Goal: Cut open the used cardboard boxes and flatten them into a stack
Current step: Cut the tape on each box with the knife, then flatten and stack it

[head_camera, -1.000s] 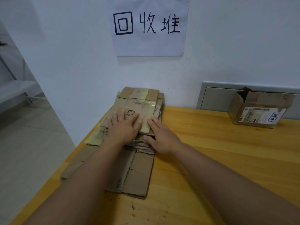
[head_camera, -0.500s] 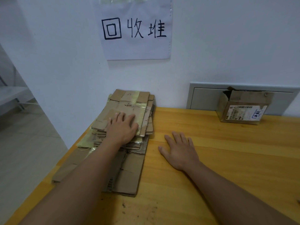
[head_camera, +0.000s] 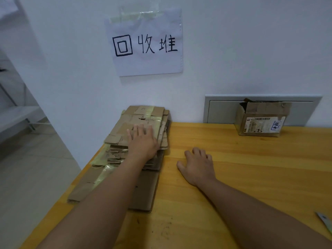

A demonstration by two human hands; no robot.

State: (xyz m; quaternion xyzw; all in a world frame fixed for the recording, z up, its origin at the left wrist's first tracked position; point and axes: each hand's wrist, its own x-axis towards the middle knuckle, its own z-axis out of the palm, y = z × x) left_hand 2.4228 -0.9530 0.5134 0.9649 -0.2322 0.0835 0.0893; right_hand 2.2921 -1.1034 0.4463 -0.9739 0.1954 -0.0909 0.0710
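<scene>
From the head view, my left hand [head_camera: 142, 141] lies flat on the stack of flattened boxes [head_camera: 138, 133], fingers straight and together, pressing down so the springy cardboard stays squashed. The stack sits in the table's [head_camera: 233, 177] far left corner against the wall, under the paper sign [head_camera: 146, 44]; its lowest sheet juts over the left table edge, so I judge a sideways shove could tip it off. My right hand [head_camera: 197, 165] rests on bare wood just beside the stack, fingers loosely bent, holding nothing. The one uncut box [head_camera: 263, 117] stands well apart at the far right, flaps up, against the grey wall panel [head_camera: 221, 110]. Open tabletop lies between my right hand and it. A blade-like object [head_camera: 325, 221] peeks in at the right edge; what exactly, I cannot tell.
</scene>
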